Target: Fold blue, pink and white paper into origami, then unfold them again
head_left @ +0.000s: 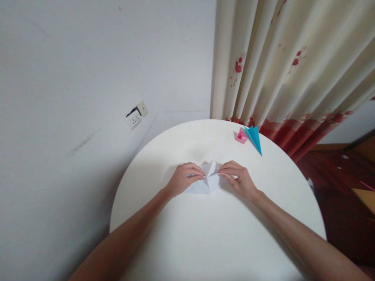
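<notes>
A sheet of white folded paper (pixel 208 181) lies near the middle of the round white table (pixel 216 234), with a peaked fold rising at its far side. On its left part, my left hand (pixel 185 177) pinches the paper between thumb and fingers. My right hand (pixel 238 177) grips the right part in the same way, thumb below and fingers above. Both hands rest low, close to the tabletop. Some of the paper's edges are hidden behind the fingers.
A blue paper plane (pixel 254 139) and a small pink folded paper piece (pixel 241 136) sit at the table's far right edge. Behind them hangs a cream and red curtain (pixel 281 78). A wall socket (pixel 134 119) is on the left wall, which stands close beside the table.
</notes>
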The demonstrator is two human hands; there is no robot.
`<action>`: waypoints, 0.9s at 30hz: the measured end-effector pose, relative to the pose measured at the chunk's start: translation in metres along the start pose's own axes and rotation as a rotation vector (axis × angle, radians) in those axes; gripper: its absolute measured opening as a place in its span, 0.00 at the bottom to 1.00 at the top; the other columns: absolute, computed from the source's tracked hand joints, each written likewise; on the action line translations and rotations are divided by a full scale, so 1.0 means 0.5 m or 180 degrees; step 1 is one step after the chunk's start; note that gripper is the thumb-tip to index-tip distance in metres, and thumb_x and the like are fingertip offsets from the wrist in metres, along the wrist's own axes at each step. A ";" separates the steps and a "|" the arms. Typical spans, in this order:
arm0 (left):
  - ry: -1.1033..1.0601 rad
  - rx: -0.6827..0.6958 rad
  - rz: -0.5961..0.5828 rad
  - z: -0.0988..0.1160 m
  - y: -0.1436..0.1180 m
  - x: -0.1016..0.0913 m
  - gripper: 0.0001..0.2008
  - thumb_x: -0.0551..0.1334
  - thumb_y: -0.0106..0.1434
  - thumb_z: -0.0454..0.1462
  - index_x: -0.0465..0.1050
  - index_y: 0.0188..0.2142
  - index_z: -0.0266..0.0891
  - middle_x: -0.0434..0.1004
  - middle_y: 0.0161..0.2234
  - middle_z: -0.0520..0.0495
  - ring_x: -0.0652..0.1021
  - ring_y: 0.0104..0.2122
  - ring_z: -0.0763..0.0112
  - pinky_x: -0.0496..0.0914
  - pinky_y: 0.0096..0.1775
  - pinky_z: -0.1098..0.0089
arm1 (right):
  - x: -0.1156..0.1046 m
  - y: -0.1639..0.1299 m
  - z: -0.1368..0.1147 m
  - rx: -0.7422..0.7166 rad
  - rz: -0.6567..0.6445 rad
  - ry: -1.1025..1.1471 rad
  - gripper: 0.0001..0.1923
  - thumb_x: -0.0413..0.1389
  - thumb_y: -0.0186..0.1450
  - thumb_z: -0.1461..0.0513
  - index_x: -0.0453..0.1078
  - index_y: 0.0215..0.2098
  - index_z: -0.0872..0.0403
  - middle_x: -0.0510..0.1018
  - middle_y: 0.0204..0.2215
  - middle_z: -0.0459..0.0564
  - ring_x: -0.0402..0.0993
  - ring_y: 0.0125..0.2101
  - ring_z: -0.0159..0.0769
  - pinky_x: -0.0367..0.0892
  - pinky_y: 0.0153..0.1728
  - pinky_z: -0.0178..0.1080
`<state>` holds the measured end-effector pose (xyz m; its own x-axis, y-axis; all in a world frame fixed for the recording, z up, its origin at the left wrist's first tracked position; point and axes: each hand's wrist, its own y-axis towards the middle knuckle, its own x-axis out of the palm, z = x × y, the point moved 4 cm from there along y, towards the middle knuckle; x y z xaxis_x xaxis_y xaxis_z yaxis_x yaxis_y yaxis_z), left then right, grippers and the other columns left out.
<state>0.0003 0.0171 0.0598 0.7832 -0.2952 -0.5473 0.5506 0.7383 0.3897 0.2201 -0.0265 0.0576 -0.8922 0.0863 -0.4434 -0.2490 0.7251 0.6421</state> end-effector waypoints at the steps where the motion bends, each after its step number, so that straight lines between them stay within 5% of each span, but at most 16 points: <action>1: 0.0044 0.0056 0.0030 0.002 0.000 -0.001 0.05 0.69 0.63 0.40 0.84 0.34 0.42 0.83 0.34 0.46 0.81 0.35 0.68 0.72 0.41 0.71 | 0.002 -0.001 0.001 0.0019 0.0007 0.0012 0.09 0.56 0.70 0.60 0.79 0.38 0.50 0.81 0.34 0.53 0.75 0.36 0.42 0.70 0.38 0.45; 11: -0.0002 -0.0136 0.0435 0.020 -0.010 -0.002 0.04 0.70 0.61 0.37 0.82 0.31 0.38 0.84 0.30 0.47 0.80 0.29 0.71 0.70 0.34 0.75 | 0.016 -0.006 0.014 0.0603 -0.0136 0.0479 0.11 0.59 0.68 0.56 0.77 0.31 0.52 0.79 0.29 0.51 0.73 0.31 0.38 0.67 0.35 0.39; 18: -0.0247 -0.0631 0.0072 0.031 -0.016 0.026 0.07 0.66 0.63 0.38 0.82 0.33 0.36 0.82 0.29 0.49 0.77 0.27 0.73 0.66 0.30 0.77 | 0.030 -0.007 0.005 0.1252 -0.0264 0.0812 0.15 0.62 0.65 0.53 0.76 0.28 0.55 0.76 0.26 0.48 0.70 0.28 0.34 0.62 0.29 0.35; 27: -0.1191 -0.1239 -0.0062 0.025 -0.027 0.071 0.23 0.59 0.65 0.52 0.73 0.27 0.34 0.69 0.22 0.52 0.68 0.24 0.74 0.59 0.26 0.75 | 0.046 -0.015 -0.009 0.1704 -0.0165 0.0696 0.14 0.64 0.60 0.53 0.72 0.24 0.54 0.74 0.23 0.45 0.69 0.27 0.35 0.60 0.28 0.35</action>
<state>0.0245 -0.0107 0.0442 0.8625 -0.4544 -0.2227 0.4738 0.8797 0.0400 0.1999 -0.0327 0.0454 -0.9552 -0.0604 -0.2896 -0.1199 0.9740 0.1921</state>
